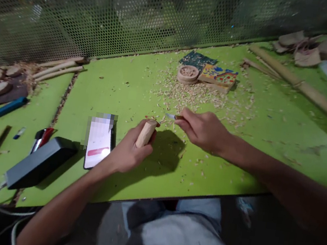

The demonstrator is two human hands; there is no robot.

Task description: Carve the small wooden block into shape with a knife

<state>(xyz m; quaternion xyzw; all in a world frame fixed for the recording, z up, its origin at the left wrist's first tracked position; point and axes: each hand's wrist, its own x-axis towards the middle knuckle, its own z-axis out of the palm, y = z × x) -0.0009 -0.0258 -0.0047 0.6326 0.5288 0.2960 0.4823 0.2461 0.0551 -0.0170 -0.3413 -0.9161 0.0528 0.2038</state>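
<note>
My left hand (133, 151) is closed around a short, pale wooden piece (146, 133), its upper end sticking out above the thumb. To the right, my right hand (201, 130) grips a small knife by its handle, and the blade (170, 116) points left toward the wooden piece. A gap separates the blade from the wood. Most of the knife's handle is hidden in my fingers. Wood shavings (186, 95) lie scattered on the green table (119, 86) beyond both hands.
A lit phone (98, 143) and a dark grey box (40, 163) with a cable lie left of my left hand. Behind the shavings sit a round wooden dish (188, 74) and a colourful block (218, 76). A long pole (305, 87) is at right; perforated mesh (130, 18) borders the back.
</note>
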